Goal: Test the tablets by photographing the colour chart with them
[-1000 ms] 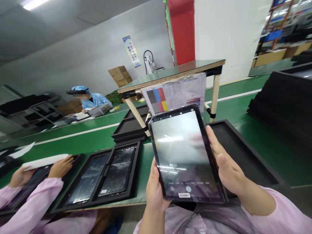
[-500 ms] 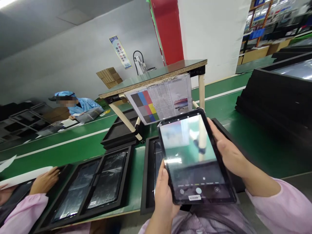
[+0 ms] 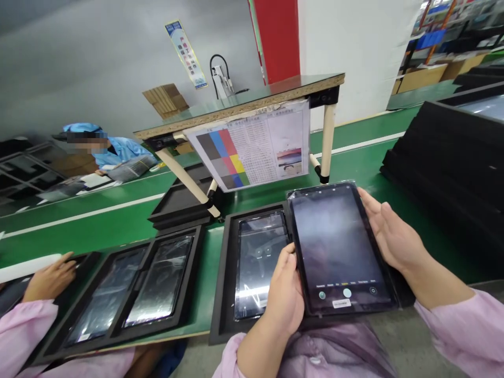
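Note:
A black tablet (image 3: pixel 334 241) is held between my two hands, its screen turned toward me with a camera app's row of controls near the bottom. My left hand (image 3: pixel 285 296) closes on its left edge, with the thumb at the front. On the opposite edge my right hand (image 3: pixel 394 233) grips the tablet, its fingers partly hidden behind it. Beneath and to the left lies a black foam tray (image 3: pixel 224 294). Another tablet (image 3: pixel 258 265) rests in that tray, partly covered by my left hand.
A second foam tray (image 3: pixel 192 262) with two tablets lies left, beside a co-worker's hand (image 3: pixel 51 278). A small raised stand (image 3: pixel 240 113) carries a printed chart (image 3: pixel 252 147). Black trays are stacked (image 3: pixel 444 184) at right. A person in blue (image 3: pixel 122 149) sits across the green bench.
The tablet has come lower and to the right in view, over the tray. Its screen has gone from a bright picture to a dark grey one. More of the tray's tablet shows.

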{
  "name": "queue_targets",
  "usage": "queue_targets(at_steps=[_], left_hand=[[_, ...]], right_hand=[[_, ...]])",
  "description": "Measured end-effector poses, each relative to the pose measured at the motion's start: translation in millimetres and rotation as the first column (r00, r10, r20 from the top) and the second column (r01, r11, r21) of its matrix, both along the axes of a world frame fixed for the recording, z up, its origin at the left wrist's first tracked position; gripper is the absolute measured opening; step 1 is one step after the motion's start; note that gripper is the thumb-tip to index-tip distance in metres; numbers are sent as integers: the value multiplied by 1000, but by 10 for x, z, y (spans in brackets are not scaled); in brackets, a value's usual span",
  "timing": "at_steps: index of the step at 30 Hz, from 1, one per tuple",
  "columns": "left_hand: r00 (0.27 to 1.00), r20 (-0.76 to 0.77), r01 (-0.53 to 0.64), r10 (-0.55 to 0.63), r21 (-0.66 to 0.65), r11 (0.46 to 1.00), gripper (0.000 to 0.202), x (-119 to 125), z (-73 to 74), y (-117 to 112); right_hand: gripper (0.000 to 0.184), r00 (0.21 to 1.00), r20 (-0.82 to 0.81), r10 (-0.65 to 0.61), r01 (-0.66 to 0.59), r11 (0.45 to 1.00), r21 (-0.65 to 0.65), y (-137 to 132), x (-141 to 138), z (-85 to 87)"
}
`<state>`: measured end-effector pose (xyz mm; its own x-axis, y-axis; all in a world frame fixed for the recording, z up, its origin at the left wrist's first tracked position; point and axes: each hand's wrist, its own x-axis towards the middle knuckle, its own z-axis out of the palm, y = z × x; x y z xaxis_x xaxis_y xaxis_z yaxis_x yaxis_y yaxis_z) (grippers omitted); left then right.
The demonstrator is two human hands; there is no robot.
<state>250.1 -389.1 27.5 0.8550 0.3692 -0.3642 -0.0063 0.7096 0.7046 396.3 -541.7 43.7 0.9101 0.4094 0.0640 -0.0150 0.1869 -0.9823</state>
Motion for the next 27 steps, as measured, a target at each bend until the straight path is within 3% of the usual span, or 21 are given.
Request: queue_targets(at_steps=[3, 6, 10, 14, 16, 19, 21, 25, 27], left_hand=[[997, -43, -68, 68, 5, 998, 62, -10, -14, 33], [987, -96, -129, 129, 1, 992, 65, -14, -16, 67], [979, -130, -160, 157, -16, 987, 65, -29, -48, 102], [974, -158, -160, 160, 10, 987, 59, -50, -78, 101], [980, -149, -133, 134, 21, 991, 58, -43, -70, 80], [988, -113, -101, 104, 35, 994, 58, -3, -55, 39], [997, -50, -60, 63, 61, 996, 59, 25, -74, 21], [999, -2, 53, -54, 133, 990, 67, 38, -193, 19], [998, 41, 31, -41, 224, 974, 70, 24, -248, 31]], right_hand=[[69, 964, 237, 122, -132, 991, 28, -30, -43, -48], [62, 936, 299, 185, -188, 982, -21, -54, -92, -25], [65, 903, 395, 169, -131, 984, -121, -108, -104, -25], [71, 875, 459, 153, -34, 965, -259, -171, -48, -137], [74, 906, 385, 176, -75, 962, -262, -172, -15, -181], [81, 970, 146, 195, -177, 976, -128, -131, 69, -178], [87, 989, -2, 146, -146, 987, -68, -102, 169, -163], [89, 995, -94, 23, -38, 986, -161, -135, 359, -214], [86, 998, -55, 21, -33, 971, -239, -199, 355, -244]])
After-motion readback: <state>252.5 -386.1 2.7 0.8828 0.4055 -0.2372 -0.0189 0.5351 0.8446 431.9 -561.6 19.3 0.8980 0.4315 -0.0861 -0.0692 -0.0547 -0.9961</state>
